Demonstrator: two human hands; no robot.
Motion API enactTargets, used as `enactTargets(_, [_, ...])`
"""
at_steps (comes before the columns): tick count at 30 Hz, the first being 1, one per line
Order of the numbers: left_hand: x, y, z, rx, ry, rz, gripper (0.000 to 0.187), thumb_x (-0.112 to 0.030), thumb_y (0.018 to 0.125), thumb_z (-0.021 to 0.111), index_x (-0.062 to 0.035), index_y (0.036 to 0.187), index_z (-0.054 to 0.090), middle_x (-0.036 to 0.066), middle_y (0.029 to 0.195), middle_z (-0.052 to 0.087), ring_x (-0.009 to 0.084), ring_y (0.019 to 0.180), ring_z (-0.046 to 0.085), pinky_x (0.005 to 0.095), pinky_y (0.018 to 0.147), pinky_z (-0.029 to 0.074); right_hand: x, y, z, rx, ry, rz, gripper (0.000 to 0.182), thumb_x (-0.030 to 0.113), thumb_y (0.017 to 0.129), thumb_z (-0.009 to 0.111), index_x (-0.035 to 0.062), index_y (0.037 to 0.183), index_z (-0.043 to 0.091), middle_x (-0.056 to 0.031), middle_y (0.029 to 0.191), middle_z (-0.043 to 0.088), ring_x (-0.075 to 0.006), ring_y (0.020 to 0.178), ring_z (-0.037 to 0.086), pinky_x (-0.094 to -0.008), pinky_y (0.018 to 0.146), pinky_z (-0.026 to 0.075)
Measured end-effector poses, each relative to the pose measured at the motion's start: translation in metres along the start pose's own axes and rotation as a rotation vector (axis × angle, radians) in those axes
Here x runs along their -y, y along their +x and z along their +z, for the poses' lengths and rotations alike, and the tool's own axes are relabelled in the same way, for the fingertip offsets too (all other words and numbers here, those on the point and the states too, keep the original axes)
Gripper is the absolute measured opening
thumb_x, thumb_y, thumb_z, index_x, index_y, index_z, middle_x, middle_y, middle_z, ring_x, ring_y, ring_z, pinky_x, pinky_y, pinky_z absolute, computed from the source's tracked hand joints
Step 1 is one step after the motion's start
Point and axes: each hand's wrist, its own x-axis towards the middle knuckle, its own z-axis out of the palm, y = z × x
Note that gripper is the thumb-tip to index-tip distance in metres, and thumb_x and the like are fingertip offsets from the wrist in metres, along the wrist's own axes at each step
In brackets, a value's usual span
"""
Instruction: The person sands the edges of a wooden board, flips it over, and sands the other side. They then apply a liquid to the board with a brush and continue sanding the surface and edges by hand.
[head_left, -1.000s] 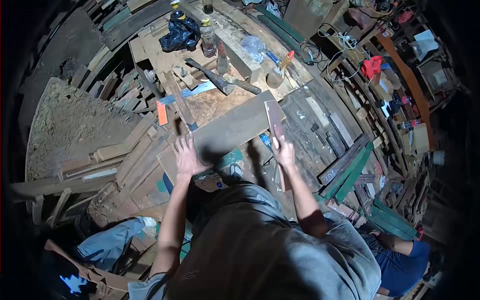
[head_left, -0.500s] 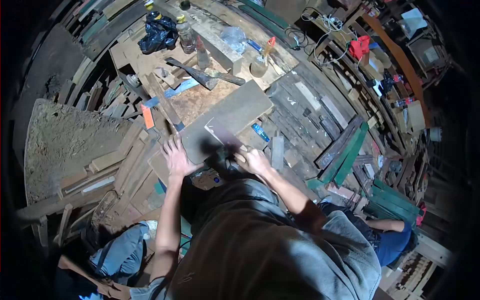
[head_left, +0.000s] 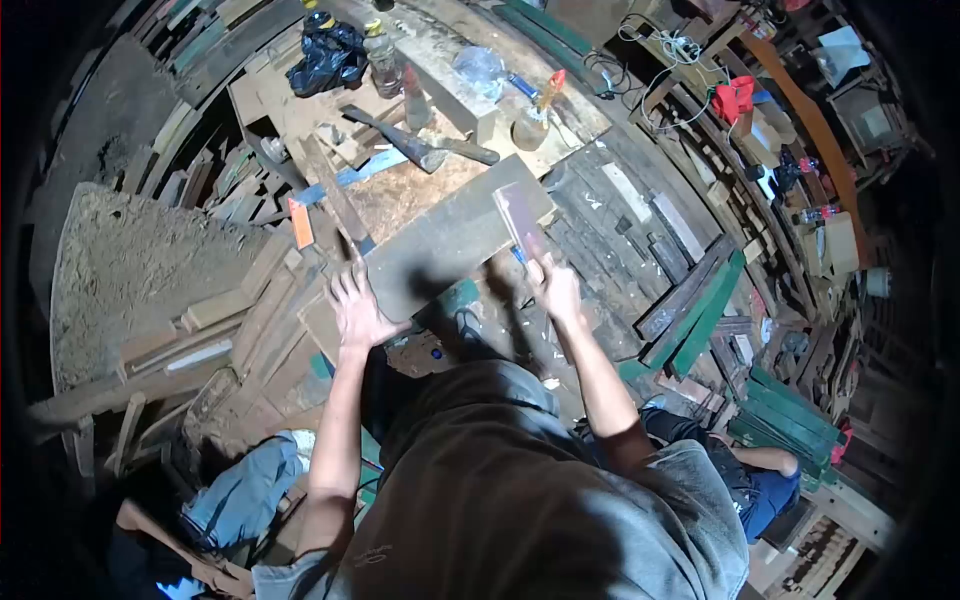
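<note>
A wide grey-brown board (head_left: 445, 232) lies slantwise across the front of the work surface. My left hand (head_left: 355, 308) rests at its left end, fingers spread and thumb along the near edge. My right hand (head_left: 555, 287) is closed round the near end of a broad, flat, blade-like tool (head_left: 519, 222), purplish brown with a pale edge. I cannot tell its exact kind, as my fingers cover the grip. The tool overlaps the board's right end in this view. Beyond the board lie a dark axe-like tool (head_left: 410, 145) and a blue strip (head_left: 372, 168).
At the back stand a black plastic bag (head_left: 328, 60), a clear bottle (head_left: 384, 68), a squat bottle (head_left: 531, 127) and a thick wooden beam (head_left: 447, 88). An orange piece (head_left: 300, 222) lies left. Green planks (head_left: 708, 312) are stacked right. Another person (head_left: 765, 480) is at lower right.
My right hand and the flat tool have moved right and away from me, from the board's near middle edge to its right end. My left hand stays on the board.
</note>
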Motion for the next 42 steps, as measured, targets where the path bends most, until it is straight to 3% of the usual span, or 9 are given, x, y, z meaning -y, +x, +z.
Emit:
enactTargets(7, [0.004, -0.002, 0.003, -0.038, -0.036, 0.049, 0.142, -0.054, 0.045, 0.093, -0.0012, 0.156, 0.023, 0.027, 0.150, 0.034, 0.0489, 0.145, 0.026, 0.0679, 0.119, 0.019, 0.061, -0.016, 0.045, 0.137, 0.138, -0.204, 0.042, 0.022, 0.085, 0.070, 0.0173, 0.126, 0.066, -0.0246, 0.107, 0.069, -0.0459, 0.094, 0.068, -0.0543, 0.084, 0.055])
enactTargets(13, [0.006, 0.000, 0.005, -0.027, 0.002, 0.056, 0.145, -0.057, 0.043, 0.092, 0.0000, 0.157, 0.023, 0.027, 0.148, 0.036, 0.0495, 0.143, 0.028, 0.0667, 0.119, 0.018, 0.012, 0.035, -0.018, 0.010, 0.003, 0.022, 0.049, 0.039, 0.087, 0.071, 0.0158, 0.130, 0.069, -0.0243, 0.080, 0.072, -0.0407, 0.073, 0.072, -0.0512, 0.074, 0.059])
enactTargets(17, [0.004, 0.004, -0.005, -0.028, -0.006, 0.084, 0.143, -0.054, 0.042, 0.093, 0.0001, 0.155, 0.024, 0.026, 0.148, 0.036, 0.0484, 0.143, 0.029, 0.0654, 0.119, 0.019, 0.038, -0.020, 0.032, 0.255, 0.042, -0.214, 0.026, 0.031, 0.089, 0.066, 0.0103, 0.104, 0.070, -0.0238, 0.107, 0.070, -0.0410, 0.098, 0.070, -0.0516, 0.084, 0.056])
enactTargets(23, [0.002, 0.005, -0.001, 0.021, 0.030, 0.026, 0.141, -0.050, 0.043, 0.095, -0.0002, 0.154, 0.025, 0.025, 0.149, 0.036, 0.0458, 0.144, 0.028, 0.0640, 0.121, 0.019, -0.020, 0.029, -0.005, -0.109, 0.070, 0.013, 0.060, 0.019, 0.089, 0.069, 0.0239, 0.147, 0.056, -0.0247, 0.083, 0.069, -0.0437, 0.071, 0.069, -0.0512, 0.065, 0.057])
enactTargets(30, [0.009, 0.010, 0.002, 0.007, 0.039, 0.060, 0.144, -0.053, 0.042, 0.095, -0.0011, 0.156, 0.023, 0.026, 0.147, 0.037, 0.0467, 0.142, 0.031, 0.0652, 0.120, 0.020, 0.002, -0.015, -0.002, 0.194, -0.070, -0.118, 0.048, 0.032, 0.085, 0.070, 0.0277, 0.133, 0.067, -0.0240, 0.101, 0.073, -0.0400, 0.089, 0.073, -0.0529, 0.082, 0.058])
enactTargets(35, [0.009, 0.007, 0.000, -0.014, 0.064, 0.095, 0.149, -0.055, 0.041, 0.095, -0.0013, 0.158, 0.020, 0.024, 0.147, 0.036, 0.0465, 0.140, 0.033, 0.0657, 0.120, 0.020, -0.033, 0.029, -0.005, -0.178, 0.002, 0.012, 0.074, 0.027, 0.087, 0.072, 0.0319, 0.155, 0.043, -0.0259, 0.074, 0.067, -0.0422, 0.068, 0.069, -0.0482, 0.060, 0.057])
enactTargets(38, [0.008, 0.009, 0.002, 0.018, 0.062, 0.062, 0.149, -0.054, 0.041, 0.095, -0.0007, 0.158, 0.020, 0.024, 0.146, 0.037, 0.0466, 0.140, 0.032, 0.0644, 0.121, 0.019, 0.049, -0.006, 0.027, -0.186, 0.209, -0.270, 0.019, 0.019, 0.082, 0.069, 0.0090, 0.098, 0.073, -0.0252, 0.083, 0.068, -0.0441, 0.077, 0.069, -0.0508, 0.068, 0.057])
enactTargets(41, [0.010, 0.008, 0.003, -0.042, 0.064, 0.115, 0.148, -0.054, 0.041, 0.095, -0.0006, 0.157, 0.020, 0.023, 0.146, 0.037, 0.0462, 0.141, 0.031, 0.0642, 0.121, 0.020, 0.053, -0.011, 0.013, 0.383, -0.054, 0.023, 0.039, 0.035, 0.081, 0.074, 0.0116, 0.112, 0.072, -0.0216, 0.111, 0.072, -0.0407, 0.098, 0.070, -0.0521, 0.089, 0.056])
enactTargets(42, [0.006, 0.008, -0.004, 0.000, 0.054, 0.083, 0.146, -0.054, 0.042, 0.095, -0.0005, 0.157, 0.021, 0.023, 0.147, 0.036, 0.0454, 0.142, 0.029, 0.0643, 0.121, 0.020, -0.001, 0.000, 0.040, 0.229, -0.078, -0.055, 0.039, 0.037, 0.082, 0.074, 0.0125, 0.113, 0.073, -0.0247, 0.109, 0.072, -0.0400, 0.098, 0.071, -0.0531, 0.087, 0.056])
